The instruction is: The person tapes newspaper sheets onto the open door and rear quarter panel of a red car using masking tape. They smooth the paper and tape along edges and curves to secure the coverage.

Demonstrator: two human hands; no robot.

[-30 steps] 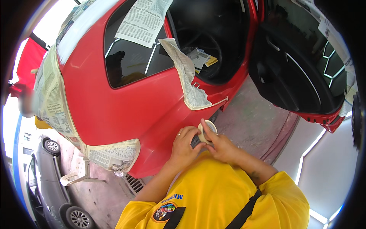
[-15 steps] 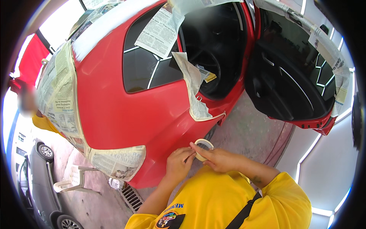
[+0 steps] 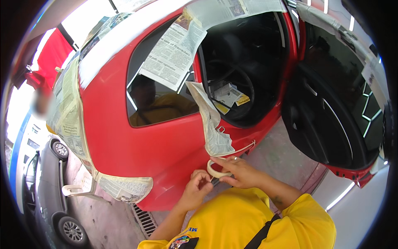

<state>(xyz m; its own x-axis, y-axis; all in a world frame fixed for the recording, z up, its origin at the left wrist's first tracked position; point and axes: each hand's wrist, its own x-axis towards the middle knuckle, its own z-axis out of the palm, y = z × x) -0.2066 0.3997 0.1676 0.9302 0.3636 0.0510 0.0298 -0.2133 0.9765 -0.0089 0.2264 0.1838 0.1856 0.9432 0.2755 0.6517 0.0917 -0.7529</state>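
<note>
My right hand grips a roll of cream masking tape by its rim. Just left of the roll, my left hand is closed with its fingertips pinched together. A short bit of tape seems to run from the roll to those fingertips. Both hands are in front of my yellow shirt, close to the lower side of a red car. Newspaper edged with tape hangs at the car's open doorway. Another newspaper sheet covers part of the rear side window.
The open car door stands at the right. More newspaper masks the rear corner. A white plastic chair, a floor grate and a dark grey car are at the left. Someone in yellow stands behind the red car.
My fingertips have parted from the roll on the left side, opening a small gap with tape across it. The view has shifted, bringing me closer to the car's side.
</note>
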